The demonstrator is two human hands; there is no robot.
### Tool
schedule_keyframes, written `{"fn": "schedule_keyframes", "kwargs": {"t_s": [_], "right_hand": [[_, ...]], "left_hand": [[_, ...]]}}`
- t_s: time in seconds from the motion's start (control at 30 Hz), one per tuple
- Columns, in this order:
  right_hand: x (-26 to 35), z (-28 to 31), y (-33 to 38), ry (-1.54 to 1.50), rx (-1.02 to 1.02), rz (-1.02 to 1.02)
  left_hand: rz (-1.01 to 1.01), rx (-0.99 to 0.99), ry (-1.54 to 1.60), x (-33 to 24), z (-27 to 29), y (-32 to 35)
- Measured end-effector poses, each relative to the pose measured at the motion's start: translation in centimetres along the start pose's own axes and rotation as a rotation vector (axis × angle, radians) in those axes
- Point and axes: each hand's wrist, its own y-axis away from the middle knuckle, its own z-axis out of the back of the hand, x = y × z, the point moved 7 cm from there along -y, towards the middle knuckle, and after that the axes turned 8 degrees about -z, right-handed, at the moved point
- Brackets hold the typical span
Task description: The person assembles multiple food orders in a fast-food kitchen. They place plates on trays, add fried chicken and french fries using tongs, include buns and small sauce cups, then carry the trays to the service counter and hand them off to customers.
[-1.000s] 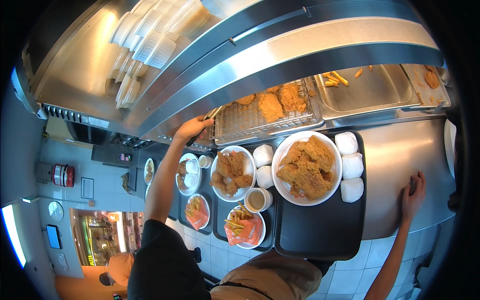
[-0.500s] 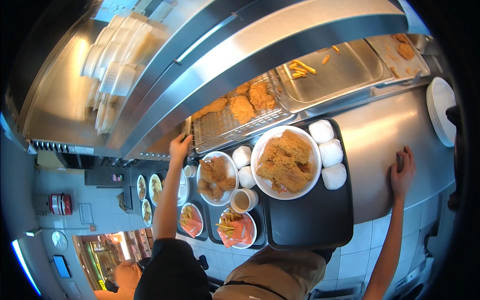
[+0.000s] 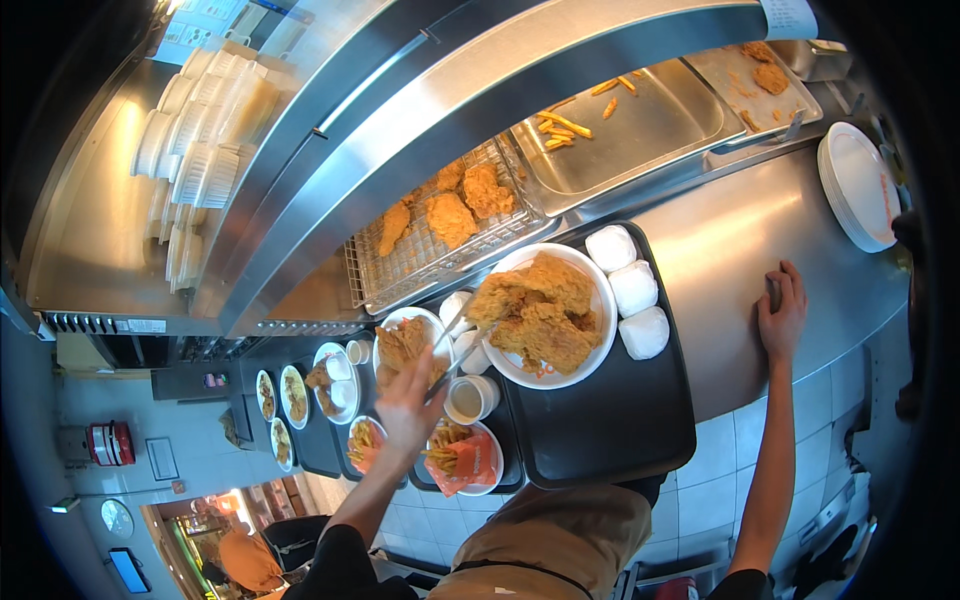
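My left hand (image 3: 408,400) is closed around metal tongs (image 3: 447,362). Their tips meet the left side of a fried chicken piece (image 3: 500,292) at the rim of a large white plate (image 3: 607,335), which holds more fried chicken. Below my left wrist and beside it lie a smaller plate of chicken pieces (image 3: 400,342) and plates of fries in red paper sleeves (image 3: 474,462). A paper cup (image 3: 468,400) stands next to the tongs. My right hand (image 3: 782,315) rests on the steel counter (image 3: 720,230), fingers extended; a dark patch by its thumb is unclear.
White wrapped bundles (image 3: 632,288) sit on the black tray (image 3: 610,430). Behind are a wire rack (image 3: 420,255) of fried chicken and a steel pan (image 3: 650,130) with fries. Stacked plates (image 3: 857,190) stand far right; a steel shelf edge (image 3: 420,130) overhangs the rack.
My left hand has moved from the rack's left end toward me and right, over the plates, and now shows tongs reaching the large plate's chicken. My right hand stays on the counter. The view has shifted.
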Motion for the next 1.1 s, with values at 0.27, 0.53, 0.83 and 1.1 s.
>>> {"fn": "schedule_keyframes", "kwargs": {"t_s": [0.27,0.53,0.83,1.1], "right_hand": [[0.0,0.3,0.2,0.007,0.000,-0.028],[0.2,0.6,0.1,0.003,-0.032,-0.017],[-0.2,0.5,0.1,0.007,-0.053,-0.001],[-0.3,0.6,0.2,-0.004,-0.028,-0.037]], "left_hand": [[-0.058,0.088,0.007,-0.1,0.6,0.5],[-0.171,0.216,-0.055,0.3,1.5,-1.1],[-0.253,0.205,0.017,1.2,0.9,-2.5],[0.261,0.292,0.708,5.5,1.6,-4.1]]}}
